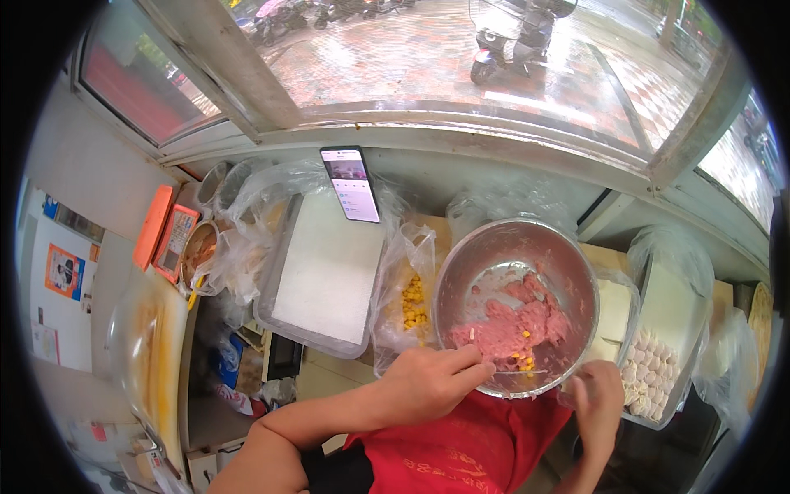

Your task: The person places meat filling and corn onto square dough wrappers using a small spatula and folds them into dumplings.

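Observation:
A large round metal bowl (455, 265) stands before me, holding pink minced meat (537, 309) with some yellow corn kernels (526, 363) near its front edge. My left hand (432, 376) is over the bowl's near left rim, thumb and fingers pinched together. From the fingertips a thin pale edge runs to the right across the bowl; what it belongs to is unclear. Blurred by motion, my right hand (595, 395) is at the front right rim, fingers bent. Something see-through shows beside its fingers, and whether it is gripped cannot be told.
Left of the bowl lies a clear bag of corn (415, 302), then a plastic tray with a white sheet (327, 272) and a phone (350, 185) propped behind. Rows of small dumplings (651, 376) fill part of a right-hand tray. An orange scale (174, 238) stands far left.

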{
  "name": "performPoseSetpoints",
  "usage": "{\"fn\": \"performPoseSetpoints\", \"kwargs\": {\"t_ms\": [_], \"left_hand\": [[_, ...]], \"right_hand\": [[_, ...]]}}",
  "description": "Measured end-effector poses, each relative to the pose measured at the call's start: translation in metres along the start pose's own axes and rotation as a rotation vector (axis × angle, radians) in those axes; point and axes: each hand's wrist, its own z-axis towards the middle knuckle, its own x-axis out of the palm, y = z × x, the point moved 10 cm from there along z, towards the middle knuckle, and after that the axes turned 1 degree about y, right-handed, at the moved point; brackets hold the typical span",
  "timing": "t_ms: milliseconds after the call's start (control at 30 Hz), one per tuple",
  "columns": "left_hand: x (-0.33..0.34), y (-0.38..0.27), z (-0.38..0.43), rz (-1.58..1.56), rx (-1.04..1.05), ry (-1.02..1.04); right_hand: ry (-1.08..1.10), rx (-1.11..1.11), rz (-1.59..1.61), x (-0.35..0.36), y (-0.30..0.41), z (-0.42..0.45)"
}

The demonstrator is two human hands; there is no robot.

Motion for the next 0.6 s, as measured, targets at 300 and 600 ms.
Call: {"fn": "performPoseSetpoints", "kwargs": {"t_ms": [300, 600], "left_hand": [[-0.003, 0.001, 0.000, 0.015, 0.023, 0.009], [-0.012, 0.013, 0.004, 0.195, -0.031, 0.166]], "right_hand": [[0.047, 0.040, -0.083, 0.013, 0.012, 0.012], [-0.237, 0.218, 0.398, -0.009, -0.053, -0.003]]}}
